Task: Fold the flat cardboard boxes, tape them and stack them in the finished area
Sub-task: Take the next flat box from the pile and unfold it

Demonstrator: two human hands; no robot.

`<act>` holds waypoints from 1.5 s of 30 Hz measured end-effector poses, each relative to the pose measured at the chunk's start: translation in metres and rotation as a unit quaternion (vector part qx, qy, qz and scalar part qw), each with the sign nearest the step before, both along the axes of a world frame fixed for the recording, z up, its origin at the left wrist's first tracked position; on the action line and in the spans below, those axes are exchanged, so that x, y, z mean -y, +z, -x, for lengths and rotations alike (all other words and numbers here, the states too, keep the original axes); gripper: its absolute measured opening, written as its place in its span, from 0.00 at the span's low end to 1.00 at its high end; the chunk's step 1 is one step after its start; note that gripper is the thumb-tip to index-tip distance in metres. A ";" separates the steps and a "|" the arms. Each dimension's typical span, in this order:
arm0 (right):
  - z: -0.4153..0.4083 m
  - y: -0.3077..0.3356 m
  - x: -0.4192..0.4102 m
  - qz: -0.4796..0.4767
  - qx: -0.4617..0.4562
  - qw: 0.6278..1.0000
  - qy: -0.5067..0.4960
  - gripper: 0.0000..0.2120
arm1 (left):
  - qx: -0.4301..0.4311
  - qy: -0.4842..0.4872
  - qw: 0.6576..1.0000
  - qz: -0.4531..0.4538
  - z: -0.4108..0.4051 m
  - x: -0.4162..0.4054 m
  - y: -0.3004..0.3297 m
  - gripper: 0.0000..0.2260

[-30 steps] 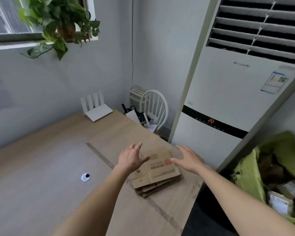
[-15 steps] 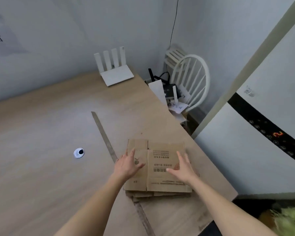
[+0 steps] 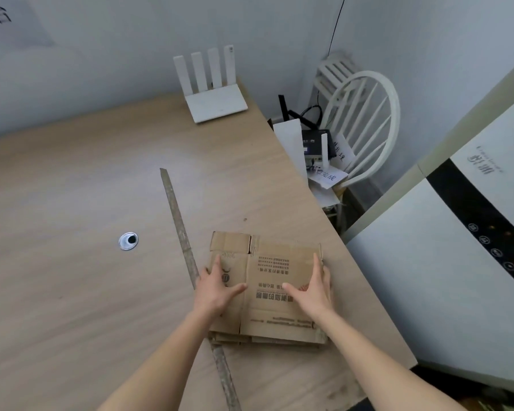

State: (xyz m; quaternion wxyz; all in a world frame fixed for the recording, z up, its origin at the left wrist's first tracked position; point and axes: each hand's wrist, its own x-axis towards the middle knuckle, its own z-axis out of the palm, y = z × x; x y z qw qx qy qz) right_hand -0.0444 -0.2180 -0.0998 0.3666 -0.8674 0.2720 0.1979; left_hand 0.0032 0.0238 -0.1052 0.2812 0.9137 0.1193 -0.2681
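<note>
Both hands (image 3: 217,287) on flat box stack (image 3: 275,314)

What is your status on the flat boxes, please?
Left hand and right hand flat on top flat box of stack. Nothing folded yet. Tape strip alongside, not blocking.

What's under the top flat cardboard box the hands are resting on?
More flattened boxes show at the near edge beneath the top flat box. Their count and faces are covered; both hands, left and right, lie on top.
</note>
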 end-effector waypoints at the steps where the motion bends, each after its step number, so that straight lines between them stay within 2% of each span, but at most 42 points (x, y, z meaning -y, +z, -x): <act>1: 0.002 0.003 -0.001 0.000 0.008 1.000 -0.004 0.57 | 0.008 0.007 1.000 0.009 0.003 -0.002 0.004 0.52; 7: 0.032 0.034 -0.016 -0.023 0.056 0.998 0.004 0.59 | 0.069 0.018 0.997 0.040 0.041 -0.023 0.036 0.54; 15: 0.094 0.102 -0.066 -0.055 0.168 0.983 0.042 0.59 | 0.160 0.023 0.968 0.190 0.150 -0.099 0.102 0.60; 23: 0.168 0.157 -0.137 -0.133 0.221 0.954 0.154 0.53 | 0.237 0.020 0.952 0.195 0.264 -0.173 0.155 0.57; 25: 0.181 0.155 -0.146 -0.135 0.215 0.951 0.175 0.50 | 0.247 0.015 0.952 0.182 0.281 -0.185 0.156 0.57; 29: 0.201 0.137 -0.156 -0.119 0.211 0.951 0.193 0.29 | 0.239 0.029 0.955 0.171 0.311 -0.203 0.143 0.57; 32: 0.212 0.117 -0.166 -0.059 0.221 0.950 0.212 0.17 | 0.231 0.052 0.955 0.180 0.325 -0.208 0.128 0.56; 36: 0.222 0.099 -0.182 -0.035 0.262 0.942 0.207 0.19 | 0.237 0.075 0.955 0.163 0.334 -0.207 0.112 0.53; 42: 0.225 0.102 -0.187 -0.005 0.301 0.907 0.296 0.19 | 0.245 0.013 0.962 0.116 0.339 -0.223 0.101 0.42; 45: 0.228 0.104 -0.190 -0.004 0.277 0.895 0.349 0.13 | 0.230 -0.005 0.968 0.105 0.345 -0.229 0.093 0.39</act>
